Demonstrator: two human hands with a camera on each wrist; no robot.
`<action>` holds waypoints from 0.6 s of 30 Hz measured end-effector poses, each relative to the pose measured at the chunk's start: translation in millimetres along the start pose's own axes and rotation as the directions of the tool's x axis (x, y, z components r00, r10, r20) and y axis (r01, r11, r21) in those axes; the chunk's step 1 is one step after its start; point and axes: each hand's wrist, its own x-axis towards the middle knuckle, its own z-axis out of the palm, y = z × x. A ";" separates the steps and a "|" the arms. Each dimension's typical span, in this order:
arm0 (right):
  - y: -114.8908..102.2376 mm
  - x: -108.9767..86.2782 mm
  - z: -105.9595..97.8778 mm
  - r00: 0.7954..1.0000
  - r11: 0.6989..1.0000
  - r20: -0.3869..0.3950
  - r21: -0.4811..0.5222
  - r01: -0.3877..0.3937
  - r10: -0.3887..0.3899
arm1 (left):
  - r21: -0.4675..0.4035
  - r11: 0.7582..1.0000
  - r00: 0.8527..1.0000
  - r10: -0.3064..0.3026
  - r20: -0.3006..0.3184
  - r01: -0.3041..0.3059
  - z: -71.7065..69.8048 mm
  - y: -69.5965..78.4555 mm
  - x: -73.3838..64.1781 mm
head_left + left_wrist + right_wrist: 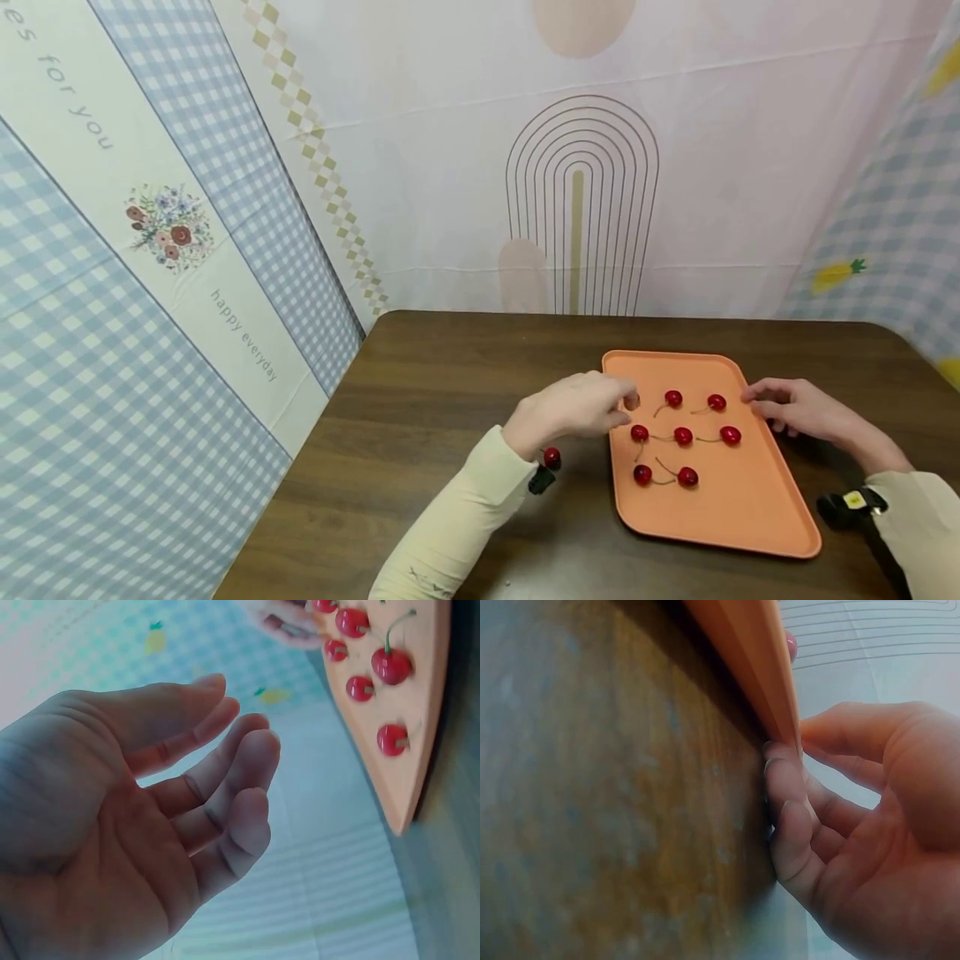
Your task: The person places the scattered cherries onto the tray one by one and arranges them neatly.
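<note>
An orange tray lies on the table with several red cherries on it, most showing thin stems. My left hand hovers over the tray's left edge, near a cherry. In the left wrist view, its fingers are loosely bent around nothing. At the tray's right rim, my right hand holds the edge. The right wrist view has the thumb on one side of the rim and curled fingers on the other. One more cherry sits on the table beside my left wrist.
Brown wooden table surrounds the tray, widest on the left. A pale patterned cloth hangs behind its far edge, and blue checked cloth hangs on the left. Black straps with small devices sit at both wrists.
</note>
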 end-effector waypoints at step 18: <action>-0.5 0.6 0.0 1.000 1.000 -0.004 -0.005 0.005 -0.005 | -0.129 0.971 0.976 -0.191 0.102 0.203 17.8 -68.3 -74.4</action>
